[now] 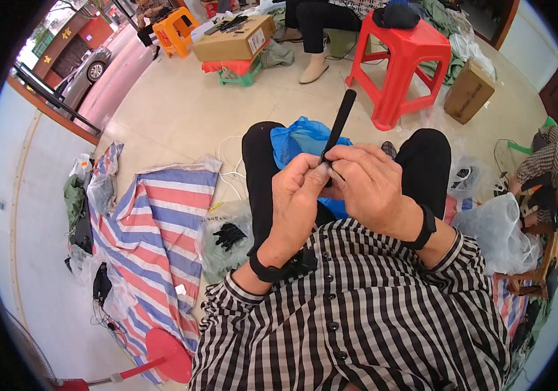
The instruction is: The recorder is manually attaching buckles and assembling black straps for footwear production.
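Pale tiles (181, 111) cover the floor of a cluttered room, a grey car (90, 68) standing outside at 10 o'clock. Taking the hands as the clock's centre, a red stool (416, 47) with a dark cap (396, 15) on it stands at 1 o'clock, a brown carton (469, 91) at 2, and a cardboard box (223, 49) carrying black items at 11. Striped sheeting (168, 228) spreads between 8 and 9 o'clock; beside it, at 8, sits a clear bag holding black pieces (229, 236).

At the centre, above the seated person's lap, the left hand (295, 194) and right hand (371, 186) meet, both pinching the lower end of a narrow black strip (342, 120) between thumbs and fingers. Its long free part points up toward 1 o'clock; fingers partly hide the gripped end. Just beyond, at 11, a blue plastic bag (295, 140) lies across the lap.
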